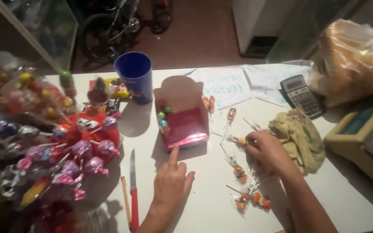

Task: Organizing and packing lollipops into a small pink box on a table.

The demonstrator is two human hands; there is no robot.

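- Pink and shiny, the small open box (185, 125) stands near the middle of the white bench (212, 207), lid flap up, with a few round sweets at its left inner side.
- Filling the box with wrapped sweets appears to be the step in hand; gathering of loose pieces is judged to be under way.
- Left hand (171, 181): laid on the bench just below the box, forefinger stretched out so its tip touches or nearly touches the box's front edge, other fingers loosely curled, nothing held.
- Right hand (266, 151): curled down over the clear-wrapped lollipops (240, 172) scattered to the right of the box, fingers closing on wrappers; how firmly they are gripped cannot be told.
- A lift of one wrapped piece and a short carry leftward over the box's low wall would be called for next.
- Both forearms are stretched forward from the lower edge, the right one angled inward.
- A red-handled knife (133, 190) lies left of the left hand, beside a lollipop stand (78, 146); a blue cup (135, 77) stands behind the box.
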